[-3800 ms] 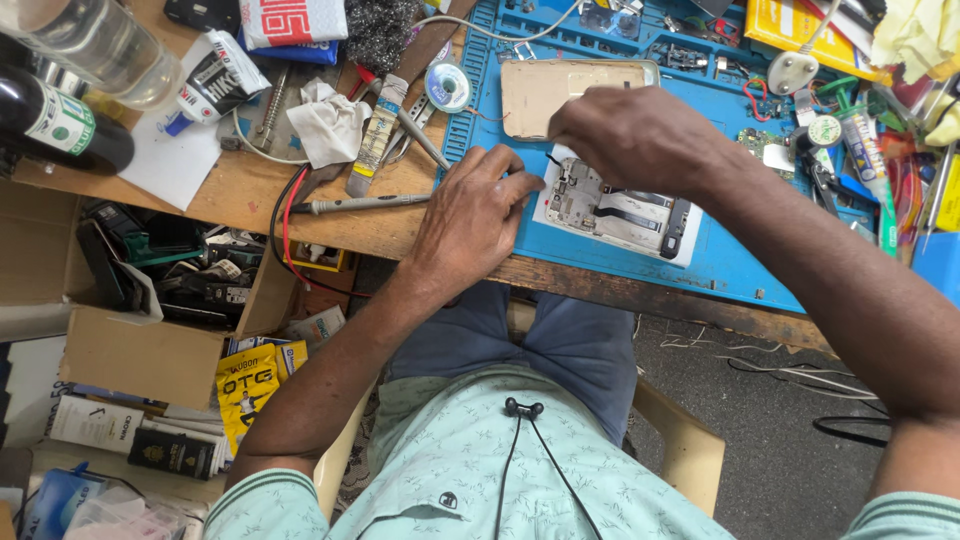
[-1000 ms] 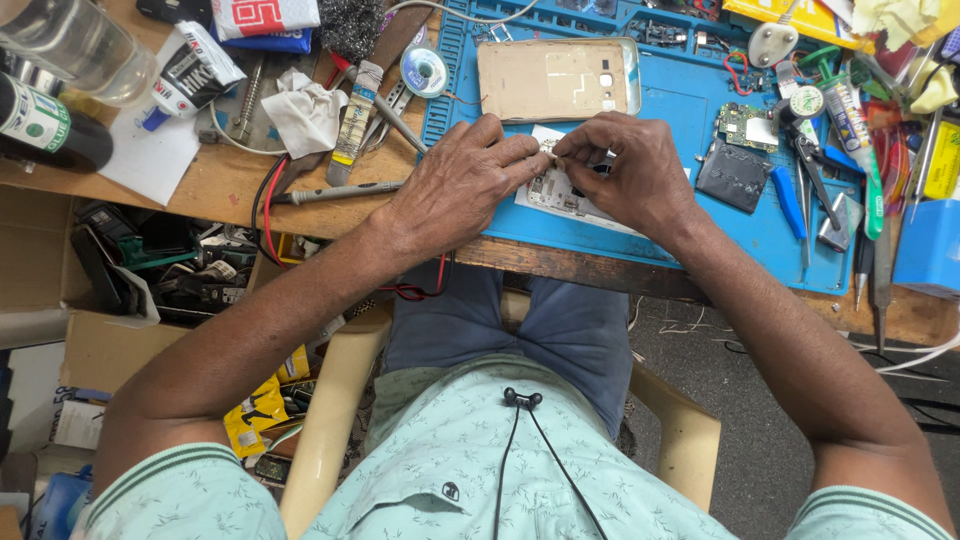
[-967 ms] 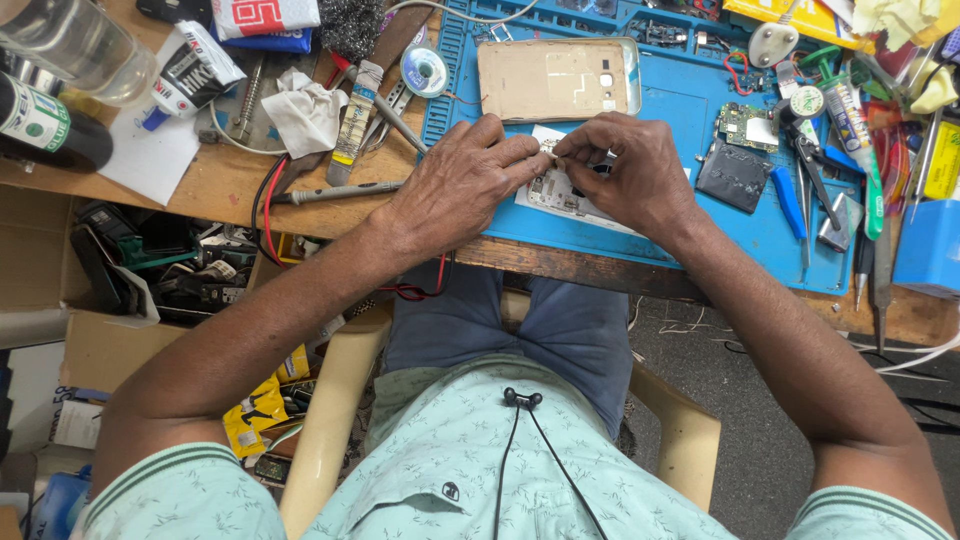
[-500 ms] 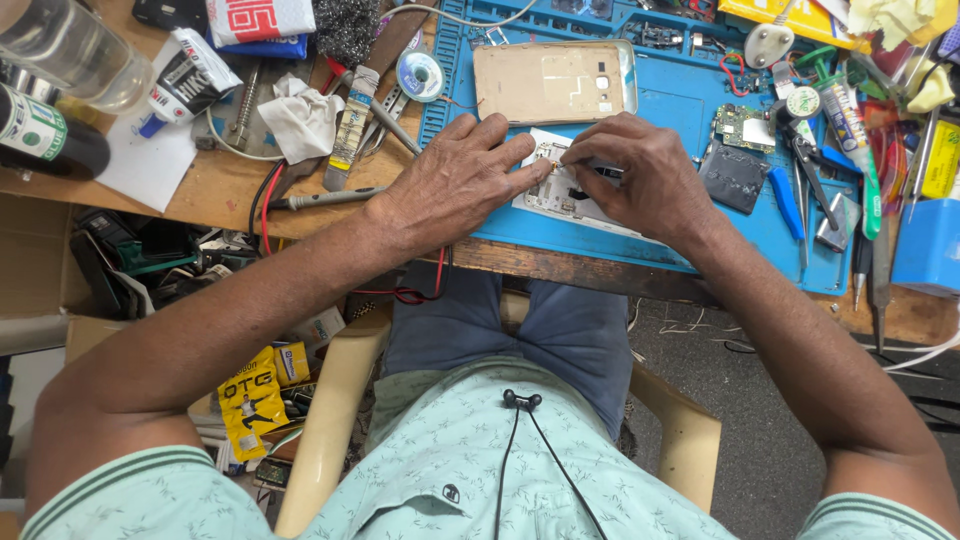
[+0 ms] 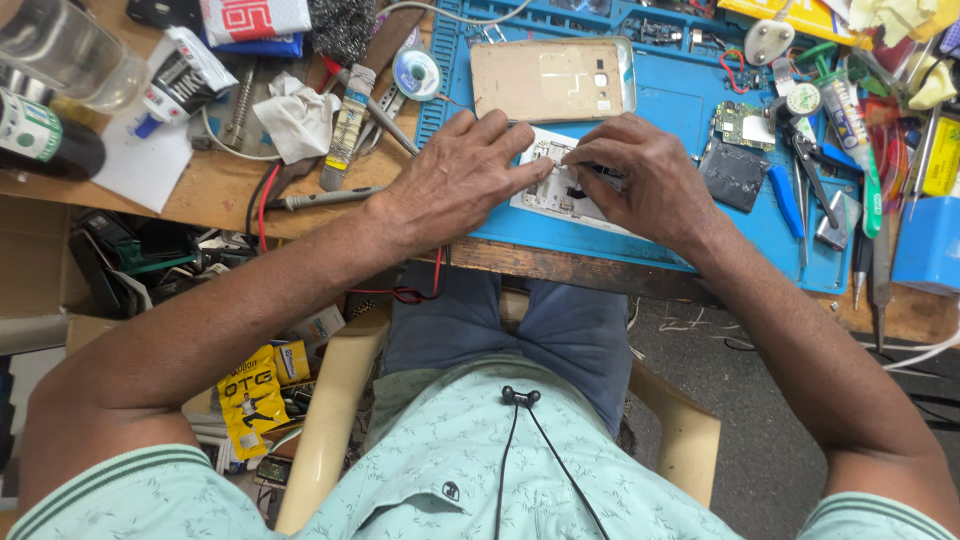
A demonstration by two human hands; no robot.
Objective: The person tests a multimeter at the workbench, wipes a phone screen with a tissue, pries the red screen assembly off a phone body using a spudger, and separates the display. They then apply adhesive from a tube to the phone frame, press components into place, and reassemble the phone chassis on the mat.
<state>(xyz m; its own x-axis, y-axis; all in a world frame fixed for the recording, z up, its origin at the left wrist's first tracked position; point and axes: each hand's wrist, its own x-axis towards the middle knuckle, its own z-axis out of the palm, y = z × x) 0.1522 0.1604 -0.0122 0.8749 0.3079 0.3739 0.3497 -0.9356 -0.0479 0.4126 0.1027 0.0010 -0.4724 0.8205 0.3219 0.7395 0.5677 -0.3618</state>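
A: What do the hands have hold of?

B: The right hand (image 5: 650, 180) is curled, fingertips pinched on a thin dark tool whose tip meets the white phone frame (image 5: 560, 190). The left hand (image 5: 460, 175) lies flat, fingers spread, pressing the frame's left end down; it clasps nothing. The frame lies on the blue work mat (image 5: 680, 110), at its near edge, in front of the person.

A: Any change from half a second ago?

B: Little. Both hands stay on the frame; the left fingers reach a touch further right, toward the right hand's fingertips.

A: How much room around them?

B: The near side is tight: the frame sits just beside the mat's near edge and the table's wooden edge (image 5: 570, 268). On the far side, the tan phone back panel (image 5: 553, 78) lies just past the knuckles. The mat is barer to the right of the right wrist.

A: And the clutter?

B: To the right, a dark flat part (image 5: 733, 175) and a small circuit board (image 5: 738, 122), then blue-handled pliers (image 5: 785, 190). To the left, off the mat, a probe with a red lead (image 5: 320, 200), a crumpled tissue (image 5: 292, 115), a glue tube (image 5: 348, 125), a solder spool (image 5: 415, 72) and a clear bottle (image 5: 60, 55) at the far left.
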